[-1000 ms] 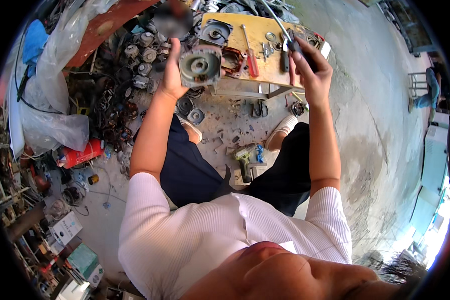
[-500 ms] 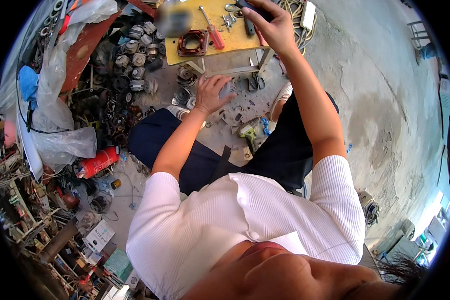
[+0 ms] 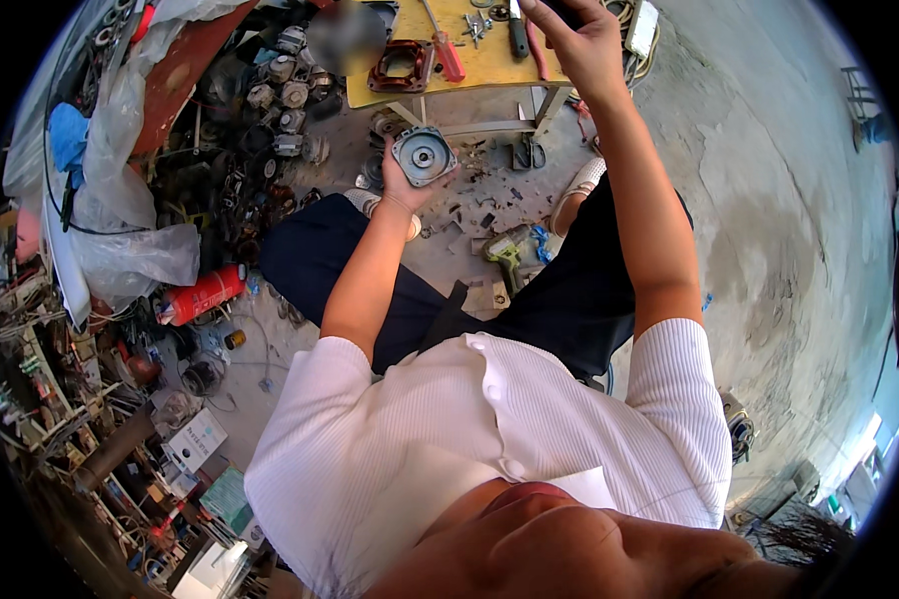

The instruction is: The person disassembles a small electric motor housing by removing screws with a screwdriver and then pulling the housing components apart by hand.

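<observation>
A square grey metal motor end cover [image 3: 425, 157] with a round, ringed recess faces up in my left hand [image 3: 400, 188], whose fingers grip it from beneath and along its left side. My right hand [image 3: 591, 48] is raised over the table's far right, partly cut off by the upper edge. Its fingers are bent around something dark that I cannot make out. Below it on the yellow table [image 3: 489, 72] lie a dark-handled tool [image 3: 518, 38] and a red-handled tool [image 3: 536, 52]. Further left are a red-handled screwdriver [image 3: 449, 58], small screws [image 3: 476, 28] and a reddish-brown motor stator [image 3: 381, 80].
A green power drill [image 3: 507, 260] and small scraps lie on the floor between my feet. Old motors [image 3: 290, 95] are heaped at the left, near plastic sheeting [image 3: 120, 205] and a red cylinder [image 3: 202, 295]. A white power strip [image 3: 642, 30] with cables sits beyond the table's right side.
My left hand was spread below the table with a hazy round part by it; now it holds the end cover. The view has shifted, and my right hand sits closer to the upper edge.
</observation>
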